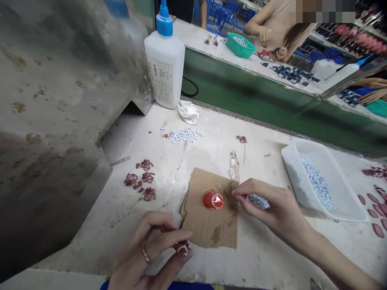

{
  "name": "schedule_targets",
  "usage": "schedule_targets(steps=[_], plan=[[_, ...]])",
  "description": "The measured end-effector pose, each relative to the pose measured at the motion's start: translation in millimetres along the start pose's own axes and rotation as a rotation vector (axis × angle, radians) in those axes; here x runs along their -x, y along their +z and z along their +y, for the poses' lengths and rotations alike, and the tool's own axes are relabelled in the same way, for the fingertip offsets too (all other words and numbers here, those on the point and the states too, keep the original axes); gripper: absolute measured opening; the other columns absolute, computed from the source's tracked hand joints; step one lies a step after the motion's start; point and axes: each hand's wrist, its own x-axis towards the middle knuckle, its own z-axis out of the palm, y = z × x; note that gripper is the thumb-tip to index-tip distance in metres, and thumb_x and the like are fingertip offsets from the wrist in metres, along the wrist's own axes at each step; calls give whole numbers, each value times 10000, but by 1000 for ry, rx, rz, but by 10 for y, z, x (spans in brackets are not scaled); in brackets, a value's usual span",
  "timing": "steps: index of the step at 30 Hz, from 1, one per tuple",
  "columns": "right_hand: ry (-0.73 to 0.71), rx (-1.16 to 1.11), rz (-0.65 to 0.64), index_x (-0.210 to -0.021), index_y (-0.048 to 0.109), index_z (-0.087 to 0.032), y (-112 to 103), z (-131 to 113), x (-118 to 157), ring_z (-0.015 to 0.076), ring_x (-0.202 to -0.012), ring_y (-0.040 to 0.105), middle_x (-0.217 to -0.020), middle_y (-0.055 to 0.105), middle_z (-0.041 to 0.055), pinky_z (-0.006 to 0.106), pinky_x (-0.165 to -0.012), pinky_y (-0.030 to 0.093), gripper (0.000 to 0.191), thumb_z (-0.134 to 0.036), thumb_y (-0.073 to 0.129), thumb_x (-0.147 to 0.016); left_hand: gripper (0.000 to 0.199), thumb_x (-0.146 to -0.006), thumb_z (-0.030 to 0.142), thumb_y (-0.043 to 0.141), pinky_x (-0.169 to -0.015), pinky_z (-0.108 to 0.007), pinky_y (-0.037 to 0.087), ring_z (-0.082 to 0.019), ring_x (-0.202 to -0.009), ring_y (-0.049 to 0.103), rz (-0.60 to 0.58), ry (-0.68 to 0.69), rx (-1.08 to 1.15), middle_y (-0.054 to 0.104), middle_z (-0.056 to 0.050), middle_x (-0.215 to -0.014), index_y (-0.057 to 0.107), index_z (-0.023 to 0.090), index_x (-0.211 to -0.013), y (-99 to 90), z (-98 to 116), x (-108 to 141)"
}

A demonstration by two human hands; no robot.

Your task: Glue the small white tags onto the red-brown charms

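Head view: left hand (pixel 151 251) fingers pinch a small glossy maroon piece (pixel 182 247).

One glue bottle (pixel 165 60), one white tray (pixel 347 201), one cardboard piece (pixel 208 229), one red cap (pixel 213 200).

Grey metal machine housing (pixel 60 100) walls off left; white plastic tray (pixel 325 181) blocks right; bare white bench strip (pixel 211 141) behind brown cardboard square (pixel 208 225) passable.

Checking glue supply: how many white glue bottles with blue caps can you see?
2. One glue bottle stands upright at the back of the near table, left of the conveyor. A second bottle lies tilted across the belt, far right. Others may be hidden.
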Motion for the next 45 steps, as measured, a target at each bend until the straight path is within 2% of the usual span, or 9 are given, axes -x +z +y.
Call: schedule_targets(steps=[3,5,10,15,28,35,38,40,45], plan=[[-4,-52,11,-1074,814,-347,82,-157,33,192,-766,899,-961,936,-36,264,-705,754,164,-199,745,-1052,63,-1158,369,758,-783,-36,626,-29,-763,769,-135,76,-10,756,77,-988,811,349,-1184,-72,-5,-64],[27,-76,25,-1044,824,-340,96,-204,32,174,-729,892,-932,938,-55,235,-693,745,168,-182,769,-1026,54,-1157,388,761,-787,-33,640,-39,-750,804,-180,112,-38,811,96,-963,778,350,-1192,-103,-10,-100],[42,-77,54,-1014,825,-319,118,-259,11,169,-701,866,-888,919,-40,232,-652,721,169,-155,785,-1014,98,-1157,478,752,-935,-31,655,-60,-902,897,-152,81,-131,912,135,-1071,764,393,-1205,-124,-3,-100],[-43,-49,86,-1072,820,-342,164,-293,6,207,-765,867,-951,903,9,288,-650,734,228,-131,736,-1052,153,-1158,544,732,-919,-12,653,-58,-876,910,-148,55,-189,922,187,-1083,776,434,-1255,-134,-3,-60],[-86,-10,82,-1167,845,-354,170,-258,40,212,-850,902,-1038,908,30,275,-724,762,303,-96,742,-1046,111,-1160,434,742,-908,-142,743,-131,-909,919,-139,106,-125,925,90,-1126,798,401,-1250,-16,43,-127],[-65,-47,137,-1141,847,-365,155,-301,44,212,-797,886,-993,903,18,292,-682,752,335,-70,743,-1020,152,-1134,290,775,-913,-114,722,-100,-906,896,-182,92,-32,909,84,-1111,797,387,-1249,67,79,-215],[-1,-133,184,-1133,857,-427,158,-426,73,229,-753,880,-942,907,-20,325,-627,763,374,-92,757,-999,137,-1068,376,864,-828,-209,767,-187,-856,905,-115,22,-1,916,15,-1015,860,333,-1198,116,95,-154],[30,-211,196,-1131,862,-457,186,-535,102,245,-744,887,-924,914,-37,347,-604,777,380,-118,764,-991,220,-1009,474,913,-773,-269,781,-251,-874,911,-72,-23,6,903,-29,-940,891,300,-1142,170,100,-80],[29,-337,174,-1176,859,-481,306,-733,143,277,-828,930,-994,946,-44,369,-629,817,355,-185,790,-994,289,-965,565,931,-766,-303,783,-283,-923,910,-78,-47,29,882,-49,-894,897,296,-1066,288,103,42]])
